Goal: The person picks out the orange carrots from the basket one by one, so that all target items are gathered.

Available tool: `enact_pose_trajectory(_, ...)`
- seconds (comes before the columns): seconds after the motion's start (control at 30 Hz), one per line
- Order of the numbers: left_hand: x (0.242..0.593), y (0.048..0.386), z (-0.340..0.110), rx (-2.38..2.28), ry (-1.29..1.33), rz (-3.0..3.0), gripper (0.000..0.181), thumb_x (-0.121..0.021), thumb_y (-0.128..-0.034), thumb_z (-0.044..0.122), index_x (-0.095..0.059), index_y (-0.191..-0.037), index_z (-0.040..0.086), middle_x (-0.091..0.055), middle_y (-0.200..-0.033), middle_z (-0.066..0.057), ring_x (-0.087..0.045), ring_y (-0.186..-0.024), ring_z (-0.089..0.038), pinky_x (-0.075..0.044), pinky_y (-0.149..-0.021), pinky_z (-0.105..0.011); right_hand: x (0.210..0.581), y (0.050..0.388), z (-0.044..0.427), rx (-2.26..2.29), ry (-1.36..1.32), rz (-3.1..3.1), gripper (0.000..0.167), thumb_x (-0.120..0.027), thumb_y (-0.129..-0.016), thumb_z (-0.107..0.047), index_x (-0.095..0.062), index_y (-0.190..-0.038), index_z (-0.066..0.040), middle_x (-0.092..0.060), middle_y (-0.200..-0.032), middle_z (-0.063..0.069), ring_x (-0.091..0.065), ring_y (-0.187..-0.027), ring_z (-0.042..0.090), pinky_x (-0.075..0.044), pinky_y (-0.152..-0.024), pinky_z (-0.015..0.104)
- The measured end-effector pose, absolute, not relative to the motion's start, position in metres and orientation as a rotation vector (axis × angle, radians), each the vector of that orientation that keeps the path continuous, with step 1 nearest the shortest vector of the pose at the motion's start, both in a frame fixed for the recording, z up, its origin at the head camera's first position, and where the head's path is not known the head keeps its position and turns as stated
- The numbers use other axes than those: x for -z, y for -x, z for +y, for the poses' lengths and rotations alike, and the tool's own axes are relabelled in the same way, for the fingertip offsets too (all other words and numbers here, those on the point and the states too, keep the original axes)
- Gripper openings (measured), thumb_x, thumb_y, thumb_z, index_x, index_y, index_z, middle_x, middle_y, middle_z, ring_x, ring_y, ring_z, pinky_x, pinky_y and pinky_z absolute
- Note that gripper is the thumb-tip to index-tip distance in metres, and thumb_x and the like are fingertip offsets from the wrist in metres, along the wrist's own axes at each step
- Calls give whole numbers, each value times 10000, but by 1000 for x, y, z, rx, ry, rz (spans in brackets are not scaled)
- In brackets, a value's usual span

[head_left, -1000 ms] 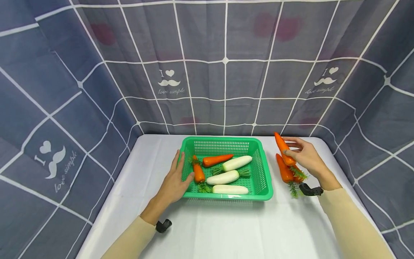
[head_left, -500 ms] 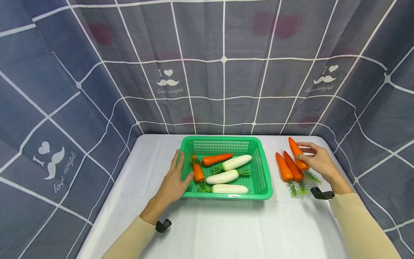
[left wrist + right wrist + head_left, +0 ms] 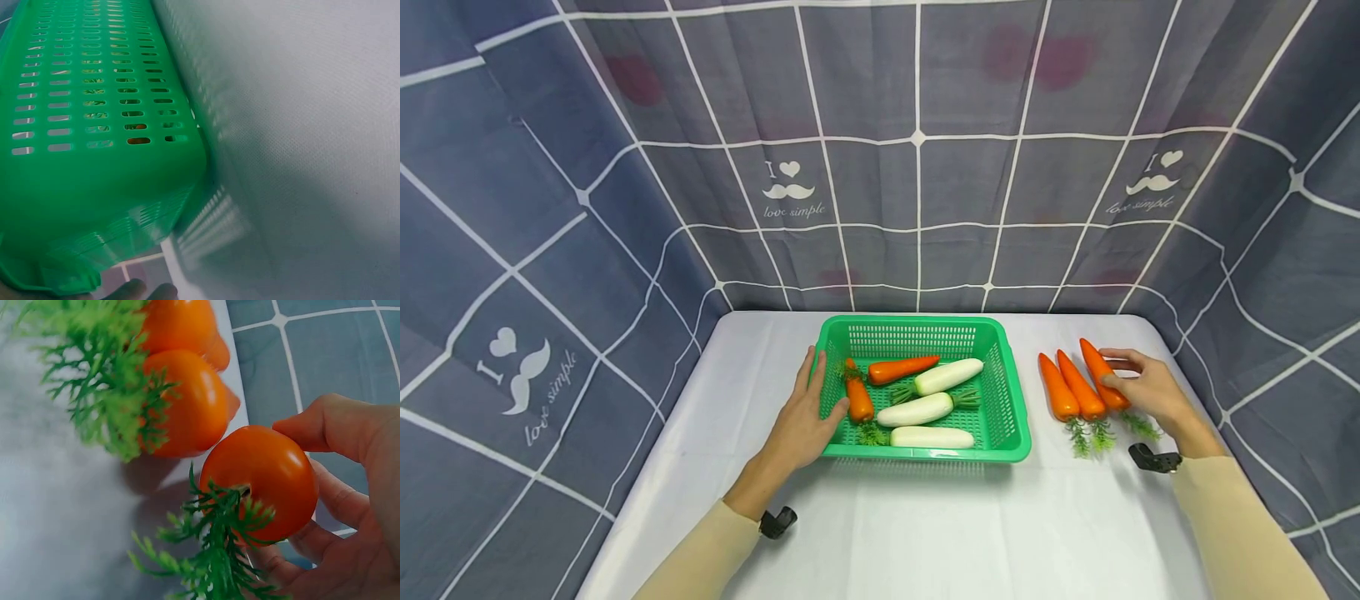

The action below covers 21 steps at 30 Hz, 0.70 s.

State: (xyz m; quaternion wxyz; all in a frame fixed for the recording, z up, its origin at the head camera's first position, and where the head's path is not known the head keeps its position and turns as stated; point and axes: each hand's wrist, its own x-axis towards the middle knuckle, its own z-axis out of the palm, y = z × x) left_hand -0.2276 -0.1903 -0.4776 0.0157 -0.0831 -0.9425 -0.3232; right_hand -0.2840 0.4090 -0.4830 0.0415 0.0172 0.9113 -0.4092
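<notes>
Between the thumb and fingers of my right hand [image 3: 1152, 398] is an orange carrot [image 3: 1103, 379] with leafy green tops. The right wrist view gives a close look at the round top end of this carrot [image 3: 278, 481], lying low at the table beside two others. Those two, a left carrot [image 3: 1057, 392] and a middle carrot [image 3: 1082, 390], lie side by side on the cloth, tips pointing away. My left hand [image 3: 801, 429] rests at the left end of a green plastic basket [image 3: 925, 455], fingers straight along its rim, thumb over the near corner.
Inside the basket lie two carrots, one upper [image 3: 902, 369] and one at left [image 3: 859, 400], and three white radishes, the nearest one [image 3: 932, 437] along the front wall. A white cloth [image 3: 917, 533] covers the table. Grey checked curtains [image 3: 880, 183] hang behind and at both sides.
My right hand has carried its carrot rightward and down, from above the other carrots to the right end of their row. The left hand and the basket stay in place.
</notes>
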Motion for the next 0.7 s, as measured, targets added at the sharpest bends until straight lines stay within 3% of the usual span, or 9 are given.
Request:
enact_pose_trajectory(0.37, 479, 228, -190, 990, 259, -2932, 959, -652, -1197, 423, -59, -1894, 136, 64, -1995, -77, -596, -1581, -548, -569, -1215, -701, 499, 283, 417, 1193, -50, 2810, 595, -675, -1170, -162, -514, -1682, 93, -591, -1599, 466, -572, -1464, 619, -486, -791, 53)
enact_pose_trajectory(0.7, 479, 227, -191, 992, 256, -2929, 958, -651, -1197, 422, -59, -1894, 138, 63, -1995, -81, -594, -1584, -544, -573, -1209, -699, 505, 284, 418, 1181, -75, 2786, 632, -711, -1161, -199, -509, -1687, 88, -576, -1613, 465, -552, -1480, 631, -484, -785, 63)
